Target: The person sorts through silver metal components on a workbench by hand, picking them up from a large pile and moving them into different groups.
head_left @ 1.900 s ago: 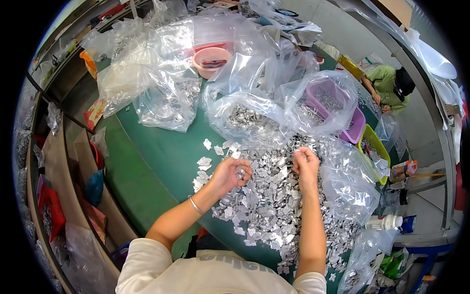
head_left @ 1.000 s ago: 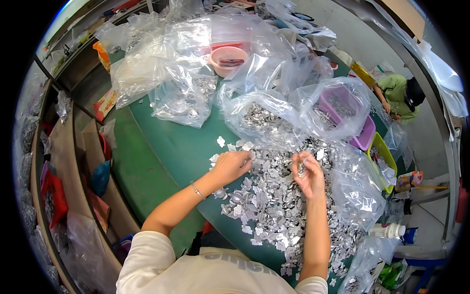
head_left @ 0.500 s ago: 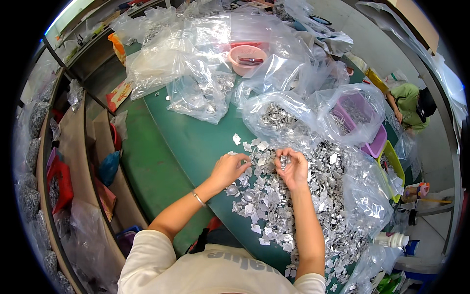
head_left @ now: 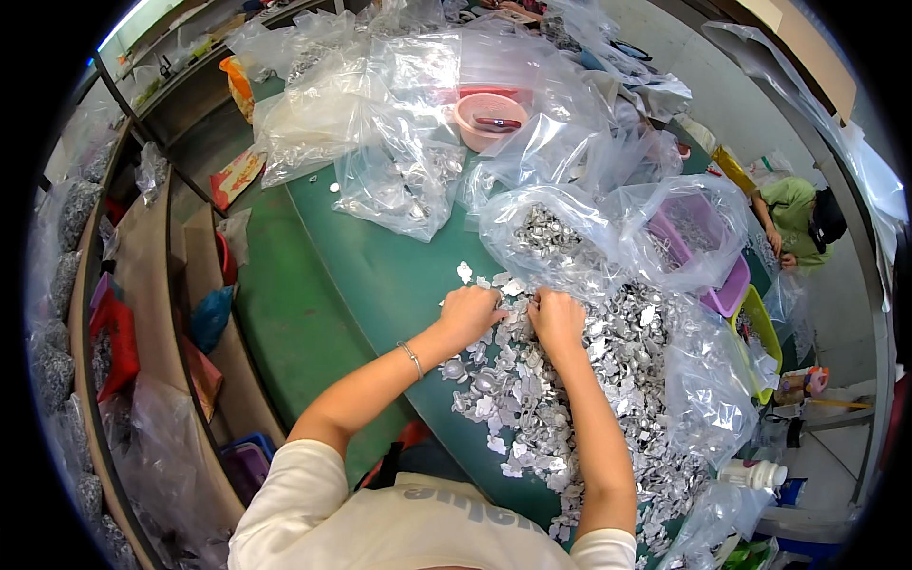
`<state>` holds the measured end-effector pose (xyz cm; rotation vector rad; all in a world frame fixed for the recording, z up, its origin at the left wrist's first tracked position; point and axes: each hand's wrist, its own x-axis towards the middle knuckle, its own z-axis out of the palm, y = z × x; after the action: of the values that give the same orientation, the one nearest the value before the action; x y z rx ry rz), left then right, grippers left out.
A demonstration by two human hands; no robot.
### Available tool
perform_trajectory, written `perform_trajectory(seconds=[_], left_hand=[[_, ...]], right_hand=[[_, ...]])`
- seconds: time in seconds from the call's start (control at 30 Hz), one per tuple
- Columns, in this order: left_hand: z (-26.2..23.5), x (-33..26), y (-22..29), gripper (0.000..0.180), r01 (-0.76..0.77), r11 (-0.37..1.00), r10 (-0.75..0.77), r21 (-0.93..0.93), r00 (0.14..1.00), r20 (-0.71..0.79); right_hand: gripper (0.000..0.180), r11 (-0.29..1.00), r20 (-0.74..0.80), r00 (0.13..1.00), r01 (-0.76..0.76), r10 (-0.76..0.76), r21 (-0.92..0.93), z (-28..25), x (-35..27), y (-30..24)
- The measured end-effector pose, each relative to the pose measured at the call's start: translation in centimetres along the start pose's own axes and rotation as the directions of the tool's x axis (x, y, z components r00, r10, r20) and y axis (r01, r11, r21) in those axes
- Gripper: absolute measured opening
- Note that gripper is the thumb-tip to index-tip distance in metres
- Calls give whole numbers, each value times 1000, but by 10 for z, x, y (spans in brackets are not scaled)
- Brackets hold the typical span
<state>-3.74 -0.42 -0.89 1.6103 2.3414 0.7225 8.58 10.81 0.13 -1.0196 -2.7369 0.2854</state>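
Note:
A spread of small flat grey metal pieces (head_left: pixel 518 413) covers the green table in front of me. My left hand (head_left: pixel 470 315) is closed at the left edge of this pile, back of the hand up, thumb and fingertips drawn together. Whatever it pinches, if anything, is hidden. Just to its right, my right hand (head_left: pixel 559 319) is closed too, fingers curled down over the pieces and its palm out of sight. A small gap with metal pieces lies between the two hands. Beyond them, an opened clear plastic bag (head_left: pixel 546 233) holds shinier rounded metal parts.
A pink basket (head_left: pixel 488 122) with a red-handled thing in it stands at the back among clear bags. Purple (head_left: pixel 730 285) and lime-green (head_left: pixel 774 328) bins line the right side, near a white bottle (head_left: pixel 752 474). A co-worker (head_left: pixel 796 218) sits far right. Shelves (head_left: pixel 142 313) hold bags at left.
My right hand has turned from palm-up, with shiny small pieces showing in its fingers, to back-up. My left hand has moved slightly right and its fingers have curled in.

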Motion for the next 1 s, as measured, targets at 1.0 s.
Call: perform_trajectory(seconds=[1.0], left_hand=[[-20,-32,-21,18,435,-156,103,-887,900,424]], right_hand=[[5,947,-187,964,229,-189,224,8,7,7]])
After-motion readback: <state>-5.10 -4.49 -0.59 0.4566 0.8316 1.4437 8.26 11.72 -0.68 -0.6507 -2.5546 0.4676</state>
